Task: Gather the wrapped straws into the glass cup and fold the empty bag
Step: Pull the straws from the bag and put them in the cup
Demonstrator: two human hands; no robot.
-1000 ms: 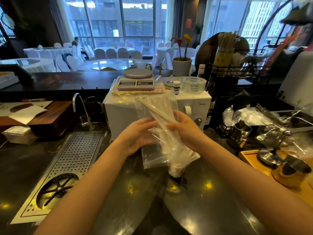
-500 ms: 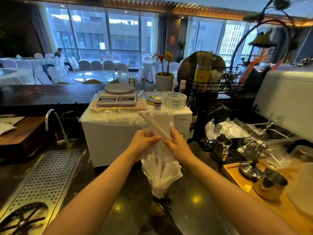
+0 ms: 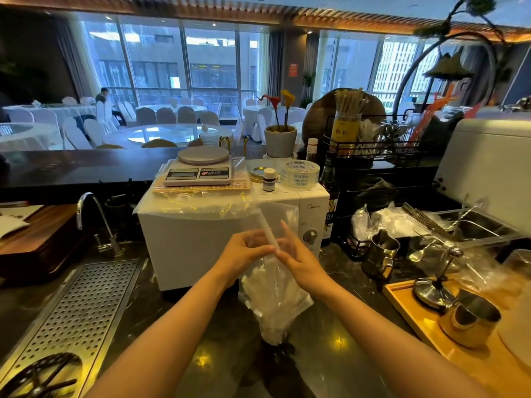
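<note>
Two hands meet at the middle of the clear plastic bag (image 3: pixel 275 294). The left hand (image 3: pixel 244 254) and right hand (image 3: pixel 298 261) pinch the wrapped straws (image 3: pixel 268 231) through it, probably to bunch them. No glass cup shows clearly.

The white microwave oven (image 3: pixel 230 242) carries the brand "Midea" at its upper right front. The roll of clear tape (image 3: pixel 299 174) on top reads "TOGETHER", printed upside down. The dark bottle (image 3: pixel 330 196) beside it shows "83" on its label.
</note>
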